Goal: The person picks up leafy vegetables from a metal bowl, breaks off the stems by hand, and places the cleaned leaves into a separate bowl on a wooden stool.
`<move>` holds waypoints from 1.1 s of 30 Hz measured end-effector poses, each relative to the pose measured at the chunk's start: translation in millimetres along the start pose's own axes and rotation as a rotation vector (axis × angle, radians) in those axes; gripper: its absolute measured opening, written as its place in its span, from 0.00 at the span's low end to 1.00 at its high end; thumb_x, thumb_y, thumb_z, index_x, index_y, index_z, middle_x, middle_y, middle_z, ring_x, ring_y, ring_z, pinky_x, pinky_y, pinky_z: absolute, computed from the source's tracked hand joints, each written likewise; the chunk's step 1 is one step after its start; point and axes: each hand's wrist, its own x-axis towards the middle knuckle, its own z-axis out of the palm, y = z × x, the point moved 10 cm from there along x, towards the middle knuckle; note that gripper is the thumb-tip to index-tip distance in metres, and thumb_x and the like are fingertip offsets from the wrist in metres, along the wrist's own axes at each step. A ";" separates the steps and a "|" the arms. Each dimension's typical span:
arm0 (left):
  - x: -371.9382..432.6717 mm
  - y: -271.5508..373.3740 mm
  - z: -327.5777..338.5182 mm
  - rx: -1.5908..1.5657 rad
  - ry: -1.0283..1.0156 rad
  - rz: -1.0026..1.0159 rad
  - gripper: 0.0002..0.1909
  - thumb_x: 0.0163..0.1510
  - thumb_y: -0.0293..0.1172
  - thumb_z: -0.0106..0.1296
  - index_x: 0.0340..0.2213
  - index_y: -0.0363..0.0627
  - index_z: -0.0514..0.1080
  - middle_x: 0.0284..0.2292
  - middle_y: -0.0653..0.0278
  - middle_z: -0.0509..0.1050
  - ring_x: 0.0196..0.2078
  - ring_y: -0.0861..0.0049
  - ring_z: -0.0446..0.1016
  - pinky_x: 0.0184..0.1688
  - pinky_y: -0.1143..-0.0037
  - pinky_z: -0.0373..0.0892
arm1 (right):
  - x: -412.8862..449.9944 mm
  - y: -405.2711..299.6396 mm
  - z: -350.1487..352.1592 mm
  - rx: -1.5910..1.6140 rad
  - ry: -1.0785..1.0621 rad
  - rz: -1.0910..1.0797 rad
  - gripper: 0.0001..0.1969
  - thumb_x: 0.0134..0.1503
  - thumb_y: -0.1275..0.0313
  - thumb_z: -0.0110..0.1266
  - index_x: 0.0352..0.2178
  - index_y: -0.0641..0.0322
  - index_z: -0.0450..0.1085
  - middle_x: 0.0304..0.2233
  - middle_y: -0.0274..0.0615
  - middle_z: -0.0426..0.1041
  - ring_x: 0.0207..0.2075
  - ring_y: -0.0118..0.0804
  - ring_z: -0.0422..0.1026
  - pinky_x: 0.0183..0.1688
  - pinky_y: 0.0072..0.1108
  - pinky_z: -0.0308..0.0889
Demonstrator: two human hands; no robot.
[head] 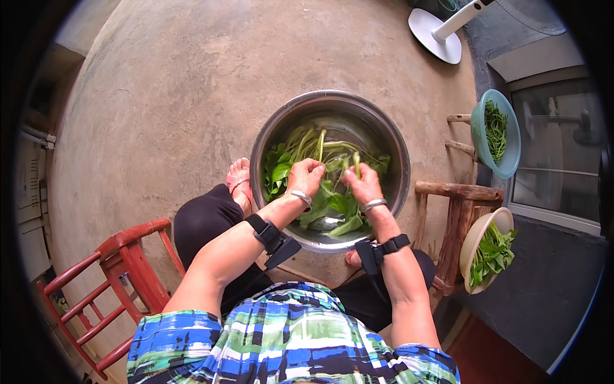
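A wide stainless steel basin (pixel 402 165) stands on the floor before me, with leafy greens (pixel 279 173) inside it along the left. Over the basin my left hand (pixel 306 176) pinches a pale green stem (pixel 321 144) that points up between thumb and fingers. A short piece of stem (pixel 357 163) is gripped in my right hand (pixel 363 182), which is slightly blurred. Broad leaves (pixel 338 206) hang or lie below and between both hands; which hand's stem they belong to is hard to tell. More long stems lie across the basin's far side.
To the right, a light blue bowl (pixel 513 139) of long green beans (pixel 495 132) rests on a stool. Nearer, a cream bowl (pixel 465 254) of greens (pixel 494 254) sits on a wooden chair (pixel 455 230). A red wooden chair (pixel 139 273) stands left; a white fan base (pixel 434 36) is far right.
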 end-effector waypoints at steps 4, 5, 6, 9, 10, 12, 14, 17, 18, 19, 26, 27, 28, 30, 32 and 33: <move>-17.0 37.0 5.7 0.053 -0.037 0.140 0.06 0.49 0.27 0.47 0.27 0.38 0.72 0.20 0.70 0.69 0.21 0.86 0.63 0.25 0.83 0.62 | -17.1 -41.3 -16.6 0.570 -0.044 -0.058 0.04 0.54 0.74 0.45 0.30 0.64 0.60 0.23 0.37 0.69 0.25 0.26 0.69 0.31 0.17 0.65; -22.8 42.0 6.6 0.053 -0.037 0.140 0.06 0.49 0.27 0.47 0.27 0.38 0.72 0.20 0.70 0.69 0.21 0.86 0.63 0.25 0.83 0.62 | -19.9 -44.7 -18.7 0.610 -0.040 -0.065 0.05 0.55 0.73 0.46 0.30 0.64 0.61 0.23 0.36 0.68 0.24 0.25 0.68 0.31 0.17 0.64; -31.7 59.4 8.7 0.142 -0.030 0.224 0.06 0.48 0.27 0.47 0.28 0.38 0.72 0.22 0.67 0.69 0.22 0.84 0.64 0.26 0.83 0.62 | -21.1 -44.6 -21.9 0.609 -0.034 -0.069 0.05 0.55 0.73 0.46 0.30 0.64 0.61 0.23 0.36 0.68 0.24 0.25 0.68 0.31 0.17 0.64; -42.6 72.0 13.5 0.263 -0.036 0.288 0.06 0.47 0.26 0.47 0.28 0.39 0.72 0.28 0.60 0.68 0.26 0.79 0.68 0.28 0.80 0.64 | -21.6 -39.2 -27.5 0.651 0.003 -0.065 0.09 0.53 0.69 0.51 0.32 0.64 0.62 0.23 0.33 0.67 0.23 0.23 0.66 0.29 0.15 0.62; -43.4 72.0 14.5 0.299 -0.018 0.373 0.06 0.46 0.26 0.48 0.28 0.39 0.72 0.28 0.60 0.68 0.26 0.77 0.69 0.28 0.78 0.65 | -22.0 -41.2 -27.5 0.650 0.004 -0.074 0.12 0.51 0.68 0.53 0.34 0.64 0.63 0.23 0.32 0.67 0.23 0.22 0.65 0.29 0.15 0.61; -51.3 79.0 19.6 0.388 -0.015 0.470 0.06 0.46 0.26 0.49 0.27 0.40 0.72 0.28 0.57 0.69 0.27 0.70 0.71 0.29 0.74 0.66 | -24.6 -45.4 -30.4 0.639 0.049 -0.087 0.16 0.46 0.67 0.59 0.34 0.63 0.66 0.22 0.29 0.66 0.21 0.19 0.63 0.26 0.13 0.59; -61.0 83.8 29.1 0.418 -0.072 0.509 0.06 0.46 0.26 0.49 0.27 0.39 0.72 0.28 0.58 0.70 0.27 0.70 0.71 0.30 0.74 0.66 | -26.1 -45.7 -31.8 0.604 0.076 -0.069 0.13 0.46 0.68 0.59 0.32 0.63 0.67 0.21 0.28 0.67 0.20 0.19 0.63 0.25 0.12 0.59; -74.8 95.0 38.7 0.494 -0.120 0.633 0.05 0.45 0.26 0.51 0.26 0.39 0.73 0.25 0.59 0.72 0.26 0.71 0.72 0.28 0.75 0.67 | -26.8 -40.7 -35.8 0.569 0.136 -0.007 0.06 0.46 0.71 0.59 0.24 0.61 0.69 0.18 0.26 0.67 0.18 0.17 0.61 0.22 0.11 0.57; -76.1 100.9 33.0 0.391 -0.082 0.622 0.05 0.44 0.26 0.52 0.26 0.40 0.73 0.24 0.59 0.72 0.25 0.73 0.72 0.26 0.77 0.67 | -27.0 -37.6 -40.5 0.585 0.168 0.001 0.06 0.46 0.72 0.59 0.23 0.61 0.69 0.17 0.26 0.67 0.18 0.17 0.61 0.22 0.11 0.56; -77.4 107.4 25.8 0.287 -0.043 0.610 0.04 0.44 0.27 0.53 0.25 0.40 0.73 0.23 0.60 0.73 0.23 0.75 0.72 0.25 0.79 0.66 | -27.5 -34.7 -45.1 0.600 0.200 0.009 0.06 0.47 0.72 0.58 0.22 0.60 0.69 0.17 0.26 0.67 0.18 0.17 0.61 0.22 0.11 0.56; -62.5 119.1 17.7 0.285 -0.037 0.719 0.14 0.42 0.28 0.56 0.33 0.41 0.71 0.31 0.60 0.73 0.31 0.76 0.71 0.34 0.79 0.67 | -34.2 -36.3 -46.3 0.604 0.171 0.067 0.06 0.49 0.70 0.55 0.22 0.60 0.68 0.16 0.30 0.67 0.17 0.20 0.63 0.22 0.13 0.58; -65.8 119.7 27.4 0.328 -0.103 0.741 0.15 0.42 0.29 0.56 0.35 0.41 0.71 0.31 0.60 0.73 0.33 0.77 0.71 0.36 0.78 0.67 | -34.4 -35.0 -47.0 0.603 0.172 0.069 0.06 0.49 0.70 0.55 0.22 0.60 0.68 0.16 0.30 0.67 0.17 0.20 0.63 0.22 0.13 0.58; -56.3 89.7 42.0 0.196 -0.323 0.397 0.16 0.43 0.30 0.56 0.36 0.40 0.70 0.31 0.60 0.73 0.33 0.78 0.71 0.37 0.77 0.67 | -34.2 -34.7 -48.0 0.646 0.169 0.051 0.06 0.49 0.70 0.55 0.22 0.60 0.68 0.16 0.30 0.67 0.17 0.20 0.63 0.22 0.13 0.58; -57.1 70.0 53.9 0.191 -0.477 0.224 0.15 0.44 0.29 0.54 0.37 0.38 0.69 0.29 0.59 0.74 0.33 0.80 0.71 0.37 0.79 0.66 | -34.0 -32.1 -52.2 0.702 0.205 0.043 0.06 0.50 0.70 0.54 0.23 0.60 0.67 0.17 0.31 0.67 0.17 0.21 0.63 0.21 0.13 0.58; -57.1 61.5 56.2 0.196 -0.500 0.199 0.15 0.45 0.28 0.53 0.37 0.37 0.69 0.28 0.58 0.74 0.32 0.80 0.71 0.37 0.80 0.66 | -33.0 -29.3 -56.1 0.699 0.243 0.043 0.06 0.50 0.70 0.54 0.23 0.60 0.67 0.17 0.31 0.67 0.17 0.21 0.63 0.21 0.14 0.59; -55.8 59.3 56.0 0.216 -0.498 0.183 0.15 0.45 0.26 0.53 0.37 0.37 0.69 0.28 0.59 0.74 0.32 0.80 0.71 0.37 0.80 0.66 | -32.8 -27.2 -60.0 0.696 0.279 0.039 0.06 0.50 0.70 0.54 0.23 0.60 0.67 0.17 0.31 0.66 0.17 0.21 0.63 0.20 0.14 0.59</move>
